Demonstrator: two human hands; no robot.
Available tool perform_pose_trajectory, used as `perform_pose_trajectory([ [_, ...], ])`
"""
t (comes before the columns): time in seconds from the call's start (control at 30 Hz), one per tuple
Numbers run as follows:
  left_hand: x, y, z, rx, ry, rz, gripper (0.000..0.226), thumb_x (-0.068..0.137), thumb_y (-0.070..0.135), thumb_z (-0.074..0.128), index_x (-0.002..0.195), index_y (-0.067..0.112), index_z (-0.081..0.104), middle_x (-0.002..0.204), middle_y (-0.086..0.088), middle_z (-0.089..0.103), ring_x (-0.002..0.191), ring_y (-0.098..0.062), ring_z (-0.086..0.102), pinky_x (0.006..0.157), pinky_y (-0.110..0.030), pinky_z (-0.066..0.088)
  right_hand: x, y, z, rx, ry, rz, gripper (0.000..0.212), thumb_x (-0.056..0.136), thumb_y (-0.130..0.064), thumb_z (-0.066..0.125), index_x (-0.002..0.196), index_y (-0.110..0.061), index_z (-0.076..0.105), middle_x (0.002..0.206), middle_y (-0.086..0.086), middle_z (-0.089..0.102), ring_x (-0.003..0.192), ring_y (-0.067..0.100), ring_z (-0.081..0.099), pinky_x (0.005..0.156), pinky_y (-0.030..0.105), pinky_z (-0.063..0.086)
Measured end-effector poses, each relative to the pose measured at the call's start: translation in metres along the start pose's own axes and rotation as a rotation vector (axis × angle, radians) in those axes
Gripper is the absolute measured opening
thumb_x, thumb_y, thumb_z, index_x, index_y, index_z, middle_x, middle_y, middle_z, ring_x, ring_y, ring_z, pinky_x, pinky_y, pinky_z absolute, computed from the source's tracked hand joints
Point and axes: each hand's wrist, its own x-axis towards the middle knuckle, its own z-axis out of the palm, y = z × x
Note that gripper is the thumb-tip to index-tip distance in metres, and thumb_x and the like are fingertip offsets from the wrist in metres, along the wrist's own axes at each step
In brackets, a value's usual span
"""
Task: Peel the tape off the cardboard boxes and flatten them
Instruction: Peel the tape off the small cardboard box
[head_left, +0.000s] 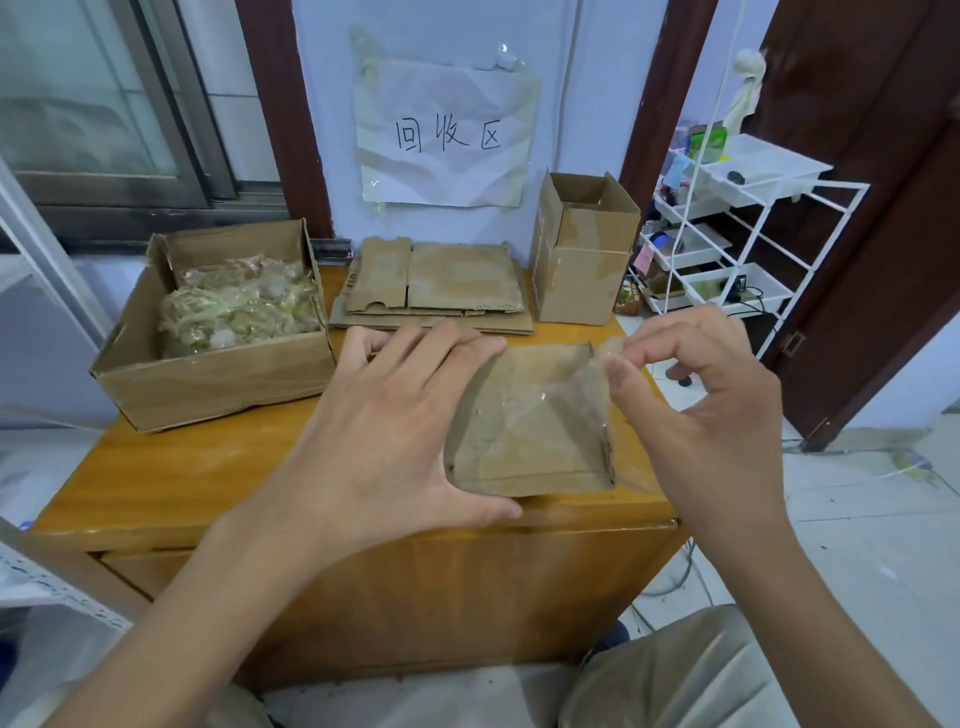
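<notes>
**Thin tape lifting off a light, stiff piece of cardboard**

The flat cardboard piece (530, 431) lies near the front edge of the wooden worktop (171, 473). It looks light and rigid, with a dull, fibrous brown face, so it would slide unless pinned. The left hand (384, 441) does that, its fingers (441, 345) spread and pressing flat on the left part. The right hand (711, 410) pinches the clear tape (576, 400) at the far right corner, fingers curled on the lifted end. The film is glossy, limp and probably clingy; it may tear, so a grip close to the peel line seems wisest. Behind sit a stack of flattened cardboard (441, 286), an upright open box (582, 249), and a larger box (208, 364) holding what appears to be wadded tape.
</notes>
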Motion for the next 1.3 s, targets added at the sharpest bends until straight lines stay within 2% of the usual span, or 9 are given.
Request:
perform_pose_trajectory([
  [0.27, -0.001, -0.005, 0.002, -0.045, 0.018, -0.029, 0.12, 0.061, 0.099, 0.051, 0.152, 0.022, 0.043, 0.142, 0.007, 0.051, 0.124, -0.017, 0.052, 0.102, -0.041, 0.037, 0.002, -0.003, -0.011, 0.264, 0.045, 0.359, 0.015, 0.096, -0.018, 0.072, 0.082, -0.019, 0.074, 0.082, -0.005, 0.07, 0.073, 0.007, 0.058, 0.07, 0.026, 0.048],
  [0.5, -0.002, -0.009, 0.003, -0.075, 0.015, -0.06, 0.12, 0.059, 0.1, 0.052, 0.153, 0.025, 0.042, 0.14, 0.011, 0.05, 0.122, -0.013, 0.051, 0.1, -0.038, 0.036, -0.015, 0.012, -0.005, 0.468, 0.158, 0.572, 0.013, 0.095, -0.013, 0.07, 0.083, -0.013, 0.072, 0.088, 0.005, 0.07, 0.082, 0.017, 0.059, 0.087, 0.045, 0.05],
  [0.6, 0.0, -0.006, 0.003, -0.058, 0.012, -0.047, 0.12, 0.059, 0.1, 0.052, 0.152, 0.025, 0.043, 0.137, 0.011, 0.051, 0.118, -0.014, 0.053, 0.098, -0.039, 0.037, -0.02, 0.015, 0.002, 0.125, 0.178, 0.314, 0.015, 0.094, -0.013, 0.067, 0.102, -0.025, 0.067, 0.102, -0.012, 0.068, 0.088, 0.004, 0.062, 0.079, 0.04, 0.057],
  [0.67, 0.003, -0.004, 0.003, -0.049, 0.012, -0.034, 0.12, 0.059, 0.1, 0.053, 0.151, 0.023, 0.044, 0.137, 0.01, 0.052, 0.117, -0.015, 0.054, 0.097, -0.039, 0.037, -0.014, 0.015, 0.001, -0.344, 0.134, -0.158, 0.029, 0.103, -0.015, 0.049, 0.118, -0.023, 0.072, 0.117, -0.012, 0.065, 0.095, 0.001, 0.061, 0.068, 0.031, 0.054],
  [0.77, 0.004, 0.0, 0.003, -0.031, 0.009, -0.017, 0.12, 0.059, 0.098, 0.054, 0.15, 0.021, 0.047, 0.138, 0.008, 0.053, 0.118, -0.017, 0.055, 0.097, -0.04, 0.036, -0.003, 0.015, -0.006, -0.559, -0.074, -0.719, 0.04, 0.105, -0.005, 0.043, 0.101, -0.014, 0.081, 0.114, 0.006, 0.074, 0.101, 0.024, 0.07, 0.07, 0.034, 0.054],
  [0.87, 0.006, 0.003, 0.003, -0.02, 0.009, -0.017, 0.12, 0.059, 0.097, 0.056, 0.149, 0.019, 0.048, 0.137, 0.007, 0.054, 0.118, -0.018, 0.056, 0.096, -0.041, 0.036, 0.007, 0.008, -0.009, -0.479, -0.159, -0.61, 0.018, 0.092, -0.025, 0.06, 0.088, -0.018, 0.077, 0.099, -0.003, 0.071, 0.083, 0.016, 0.061, 0.062, 0.033, 0.046],
  [1.0, 0.004, 0.006, 0.004, -0.022, 0.008, -0.019, 0.119, 0.058, 0.096, 0.058, 0.148, 0.019, 0.049, 0.136, 0.008, 0.054, 0.116, -0.017, 0.055, 0.094, -0.041, 0.038, 0.008, 0.008, -0.008, -0.483, -0.254, -0.299, 0.034, 0.092, -0.068, 0.064, 0.089, -0.034, 0.057, 0.099, -0.017, 0.054, 0.075, 0.004, 0.053, 0.055, 0.024, 0.046],
  [1.13, 0.001, 0.003, 0.003, -0.04, 0.014, -0.035, 0.118, 0.058, 0.095, 0.058, 0.149, 0.019, 0.049, 0.135, 0.008, 0.054, 0.115, -0.018, 0.057, 0.093, -0.043, 0.04, 0.01, 0.013, -0.008, -0.045, -0.38, 0.208, 0.04, 0.086, -0.058, 0.074, 0.109, -0.044, 0.045, 0.097, -0.016, 0.061, 0.083, 0.004, 0.067, 0.069, 0.033, 0.056],
  [1.3, 0.0, 0.004, 0.004, -0.041, 0.007, -0.048, 0.118, 0.058, 0.094, 0.059, 0.15, 0.021, 0.048, 0.136, 0.009, 0.052, 0.117, -0.017, 0.055, 0.095, -0.041, 0.038, 0.012, 0.01, -0.012, 0.007, -0.426, 0.114, 0.037, 0.097, -0.036, 0.072, 0.123, -0.04, 0.046, 0.09, -0.01, 0.065, 0.075, 0.011, 0.069, 0.07, 0.038, 0.056],
])
